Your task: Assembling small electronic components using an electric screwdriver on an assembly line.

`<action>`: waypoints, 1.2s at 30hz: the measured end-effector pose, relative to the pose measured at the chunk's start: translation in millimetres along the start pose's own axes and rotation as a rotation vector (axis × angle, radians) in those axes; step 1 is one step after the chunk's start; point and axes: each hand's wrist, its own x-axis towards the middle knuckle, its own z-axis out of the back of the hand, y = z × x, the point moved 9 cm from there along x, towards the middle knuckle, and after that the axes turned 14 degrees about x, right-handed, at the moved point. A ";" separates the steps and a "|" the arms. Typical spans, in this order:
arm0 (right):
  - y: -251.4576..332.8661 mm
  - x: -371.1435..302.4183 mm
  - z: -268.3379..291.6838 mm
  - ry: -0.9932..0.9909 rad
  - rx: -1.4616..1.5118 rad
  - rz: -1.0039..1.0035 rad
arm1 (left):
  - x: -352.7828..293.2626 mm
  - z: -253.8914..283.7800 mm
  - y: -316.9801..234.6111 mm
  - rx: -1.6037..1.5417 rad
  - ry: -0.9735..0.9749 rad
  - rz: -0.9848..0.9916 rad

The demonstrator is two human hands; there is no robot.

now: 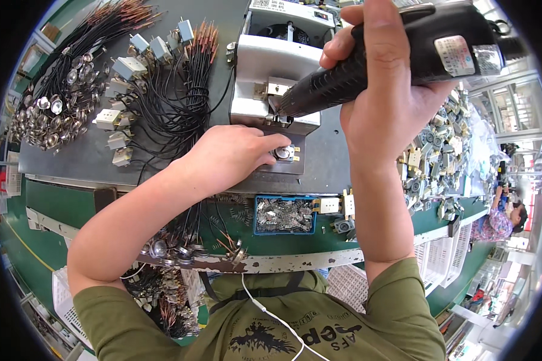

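The right hand (385, 114) is wrapped around a black electric screwdriver (334, 84) (nose at the metal fixture (247, 108)), while the left hand (232, 153) pinches a round brass-tabbed component (283, 154).

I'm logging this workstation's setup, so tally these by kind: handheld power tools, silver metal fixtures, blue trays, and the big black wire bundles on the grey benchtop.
Black handheld power tool: 1
Silver metal fixture: 1
Blue tray: 1
Black wire bundles: 2, the left bundle and the middle bundle
Total: 5
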 end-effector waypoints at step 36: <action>-3.8 -34.2 25.2 0.042 -0.180 -0.249 | 0.1 1.1 2.4 -0.036 -0.017 0.020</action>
